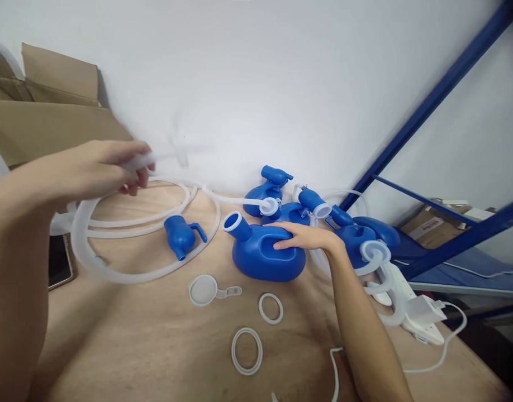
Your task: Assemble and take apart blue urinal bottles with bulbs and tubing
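My left hand (109,167) is raised at the left, its fingers closed on a translucent white tube-like piece (141,161). The far end of that piece is smeared by motion. My right hand (300,235) grips the blue urinal bottle (267,262) over its handle, the thumb in front. This bottle stands on the table with its open, white-rimmed neck tilted up to the left. A blue funnel-shaped piece with a handle (181,235) lies left of it. In front are a white cap with a strap (204,290), a small white ring (261,314) and a larger white ring (234,360).
A coiled translucent hose (131,277) lies at the left by a phone (63,262). Behind it stands an open cardboard box (59,125). Several blue bottles with hoses (352,240) stand at the right, beside a power strip (428,329) and a blue metal frame (436,92).
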A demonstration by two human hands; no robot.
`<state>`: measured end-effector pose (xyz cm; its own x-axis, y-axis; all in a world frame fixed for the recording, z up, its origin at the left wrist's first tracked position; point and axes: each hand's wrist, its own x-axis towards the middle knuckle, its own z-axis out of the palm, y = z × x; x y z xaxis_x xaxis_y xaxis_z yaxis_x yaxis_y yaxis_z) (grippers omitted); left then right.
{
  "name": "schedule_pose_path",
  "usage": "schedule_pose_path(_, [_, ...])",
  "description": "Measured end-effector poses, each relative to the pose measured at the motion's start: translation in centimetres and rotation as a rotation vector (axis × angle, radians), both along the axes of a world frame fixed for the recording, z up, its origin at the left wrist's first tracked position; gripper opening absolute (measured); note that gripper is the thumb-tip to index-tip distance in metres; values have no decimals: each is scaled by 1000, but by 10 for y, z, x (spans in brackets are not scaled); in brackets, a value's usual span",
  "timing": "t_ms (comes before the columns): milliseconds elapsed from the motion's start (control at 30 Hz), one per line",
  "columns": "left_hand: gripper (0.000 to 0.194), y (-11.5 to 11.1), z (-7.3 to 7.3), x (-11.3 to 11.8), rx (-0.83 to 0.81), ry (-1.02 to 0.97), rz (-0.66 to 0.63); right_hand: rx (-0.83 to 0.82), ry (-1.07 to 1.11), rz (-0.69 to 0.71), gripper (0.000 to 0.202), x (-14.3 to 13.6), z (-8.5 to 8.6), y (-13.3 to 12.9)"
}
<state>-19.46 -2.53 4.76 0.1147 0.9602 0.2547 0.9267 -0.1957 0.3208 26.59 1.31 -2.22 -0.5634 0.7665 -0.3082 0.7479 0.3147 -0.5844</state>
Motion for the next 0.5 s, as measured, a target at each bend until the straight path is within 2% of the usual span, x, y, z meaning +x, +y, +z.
schedule_pose_path(67, [45,-8,-2,32,-140,110,-134,7,26,19,82,1,-2,2])
schedule_pose_path(133, [55,-8,-10,55,-184,223,-260,23,52,46,79,2,-4,4])
schedule_pose_path(200, [58,-3,-17,68,-187,270,-319,36,70,66,76,3,-6,6])
schedule_pose_path(267, [57,1,-19,71,-191,260,-347,36,70,67,77,4,-8,8])
schedule_pose_path(400, [60,-1,-13,65,-179,226,-355,48,77,70,77,5,-10,9])
schedule_pose_path(500, [49,0,-18,73,-129,226,-427,45,98,99,71,4,-10,9])
